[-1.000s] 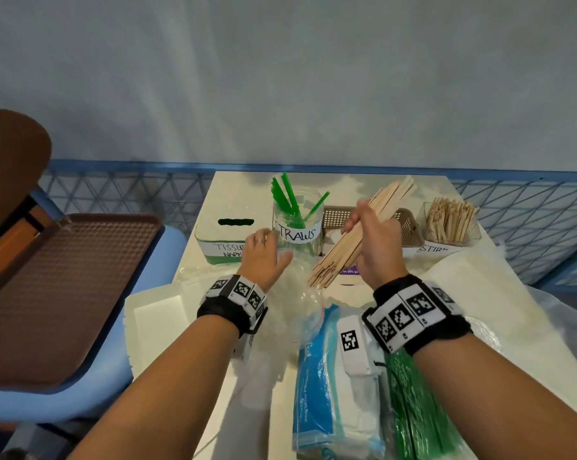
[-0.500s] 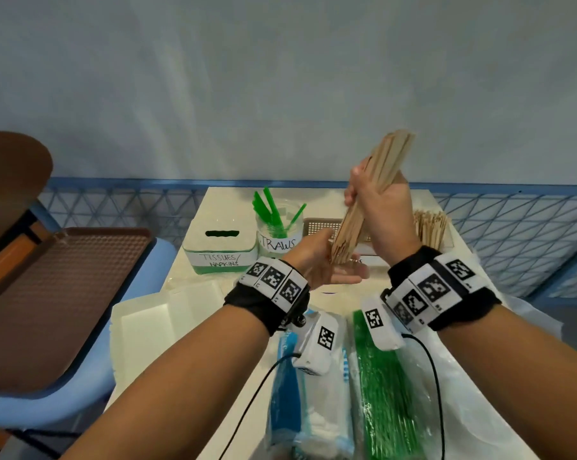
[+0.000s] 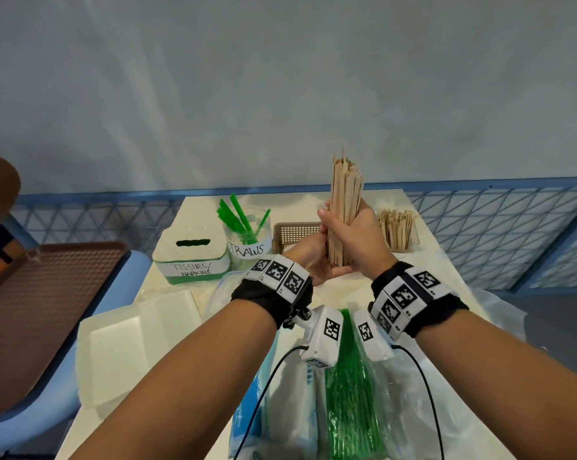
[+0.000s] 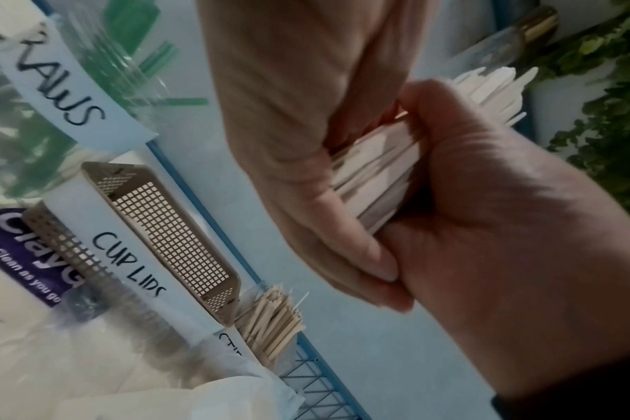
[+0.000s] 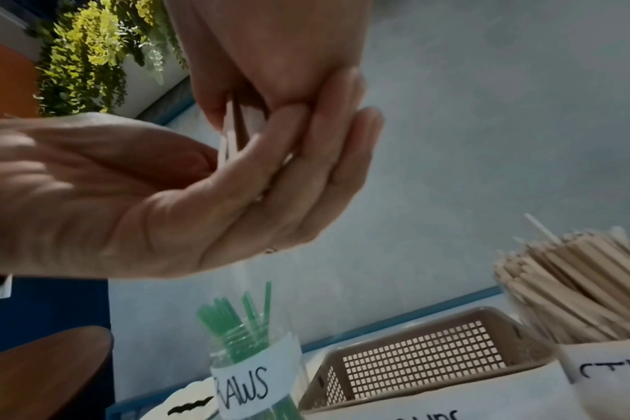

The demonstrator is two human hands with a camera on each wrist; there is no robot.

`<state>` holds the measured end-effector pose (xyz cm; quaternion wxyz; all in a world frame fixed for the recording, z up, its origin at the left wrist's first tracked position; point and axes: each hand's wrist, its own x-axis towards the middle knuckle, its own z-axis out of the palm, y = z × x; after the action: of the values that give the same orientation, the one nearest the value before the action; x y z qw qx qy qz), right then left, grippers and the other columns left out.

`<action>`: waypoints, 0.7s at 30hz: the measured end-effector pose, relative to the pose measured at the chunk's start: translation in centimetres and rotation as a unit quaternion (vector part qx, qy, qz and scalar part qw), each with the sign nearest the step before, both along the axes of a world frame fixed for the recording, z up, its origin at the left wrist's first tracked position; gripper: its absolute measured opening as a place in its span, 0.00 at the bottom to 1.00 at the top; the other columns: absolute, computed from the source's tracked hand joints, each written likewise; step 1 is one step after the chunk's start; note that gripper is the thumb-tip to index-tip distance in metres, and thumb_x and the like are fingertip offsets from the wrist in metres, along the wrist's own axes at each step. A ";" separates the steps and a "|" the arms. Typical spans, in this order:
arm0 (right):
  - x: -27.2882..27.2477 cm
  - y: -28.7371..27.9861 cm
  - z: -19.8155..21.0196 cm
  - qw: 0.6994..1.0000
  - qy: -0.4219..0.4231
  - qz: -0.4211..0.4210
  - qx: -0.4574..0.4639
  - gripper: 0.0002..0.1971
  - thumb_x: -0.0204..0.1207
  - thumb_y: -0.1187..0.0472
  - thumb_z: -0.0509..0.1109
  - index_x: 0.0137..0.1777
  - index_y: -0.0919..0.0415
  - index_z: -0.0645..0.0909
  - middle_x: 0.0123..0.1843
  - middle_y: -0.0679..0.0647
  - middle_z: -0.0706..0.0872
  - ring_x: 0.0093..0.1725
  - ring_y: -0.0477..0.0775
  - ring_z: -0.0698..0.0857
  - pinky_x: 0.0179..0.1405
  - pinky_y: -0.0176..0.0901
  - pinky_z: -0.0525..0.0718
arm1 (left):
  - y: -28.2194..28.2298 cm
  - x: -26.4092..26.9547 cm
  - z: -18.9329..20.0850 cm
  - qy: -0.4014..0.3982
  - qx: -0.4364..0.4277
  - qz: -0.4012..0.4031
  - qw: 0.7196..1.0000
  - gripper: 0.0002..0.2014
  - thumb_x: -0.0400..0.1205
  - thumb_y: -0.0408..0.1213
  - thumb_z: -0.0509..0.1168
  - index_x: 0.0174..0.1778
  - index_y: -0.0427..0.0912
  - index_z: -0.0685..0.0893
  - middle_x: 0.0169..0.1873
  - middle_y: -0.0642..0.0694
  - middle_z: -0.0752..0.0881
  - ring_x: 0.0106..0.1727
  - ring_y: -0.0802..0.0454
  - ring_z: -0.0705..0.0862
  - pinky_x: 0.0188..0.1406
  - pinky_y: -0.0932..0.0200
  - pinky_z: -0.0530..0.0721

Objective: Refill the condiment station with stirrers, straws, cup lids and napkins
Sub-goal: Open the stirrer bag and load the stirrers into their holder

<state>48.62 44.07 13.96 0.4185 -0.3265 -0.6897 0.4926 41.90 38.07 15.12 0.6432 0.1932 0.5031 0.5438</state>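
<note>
My right hand (image 3: 355, 235) grips a thick bundle of wooden stirrers (image 3: 345, 194) and holds it upright above the table. My left hand (image 3: 312, 260) lies under the bundle, its flat palm and straight fingers (image 5: 277, 176) against the lower ends (image 5: 234, 128). In the left wrist view the right hand (image 4: 486, 227) wraps the bundle (image 4: 374, 176). Behind stand the stirrer cup (image 3: 398, 230) with several sticks, the "CUP LIDS" basket (image 3: 295, 232), the straw jar (image 3: 247, 242) and the napkin box (image 3: 190, 257).
Under my wrists lie a pack of green straws (image 3: 350, 393), a blue napkin pack (image 3: 247, 423) and loose clear plastic (image 3: 479, 376). A white foam tray (image 3: 131, 336) sits front left. A brown tray (image 3: 41, 300) rests on a blue chair, left of the table.
The right hand lifted the bundle and turned it from slanted to upright. The left hand left the plastic near the jar and came under the bundle's lower ends.
</note>
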 end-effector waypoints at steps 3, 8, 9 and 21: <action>1.6 1.6 0.8 1.000 0.010 -0.003 -0.003 0.10 0.76 0.58 0.71 0.55 0.59 0.77 0.41 0.52 0.84 0.44 0.53 0.85 0.54 0.51 0.86 | 1.5 1.7 1.1 0.017 0.014 -0.004 1.000 0.20 0.88 0.46 0.46 0.68 0.41 0.75 0.69 0.36 0.78 0.68 0.42 0.79 0.52 0.49 0.83; 5.0 6.0 2.6 0.999 0.011 -0.029 0.009 0.12 0.78 0.57 0.68 0.57 0.63 0.75 0.35 0.48 0.81 0.37 0.46 0.81 0.47 0.44 0.84 | 6.2 3.7 1.5 0.050 0.015 -0.060 0.997 0.22 0.89 0.46 0.44 0.62 0.33 0.75 0.54 0.32 0.82 0.53 0.37 0.85 0.40 0.53 0.89; 5.5 6.9 2.8 0.999 0.014 -0.030 0.008 0.10 0.79 0.57 0.67 0.55 0.62 0.75 0.34 0.49 0.80 0.35 0.46 0.81 0.46 0.45 0.83 | 7.3 3.6 1.4 0.089 0.011 -0.053 0.995 0.21 0.89 0.43 0.44 0.56 0.31 0.76 0.49 0.31 0.83 0.45 0.38 0.85 0.36 0.54 0.89; 10.1 18.7 -3.6 0.996 -0.040 -0.062 -0.044 0.06 0.79 0.54 0.67 0.49 0.56 0.76 0.37 0.49 0.82 0.41 0.48 0.83 0.48 0.44 0.84 | 18.9 2.9 -5.7 0.670 0.038 -0.117 0.732 0.33 0.76 0.32 0.69 0.76 0.39 0.61 0.75 0.38 0.64 0.68 0.41 0.76 0.66 0.55 0.74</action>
<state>58.72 62.77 10.32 0.4055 -0.4065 -0.6621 0.4817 44.79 57.01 9.41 0.1895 0.5895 0.7560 0.2123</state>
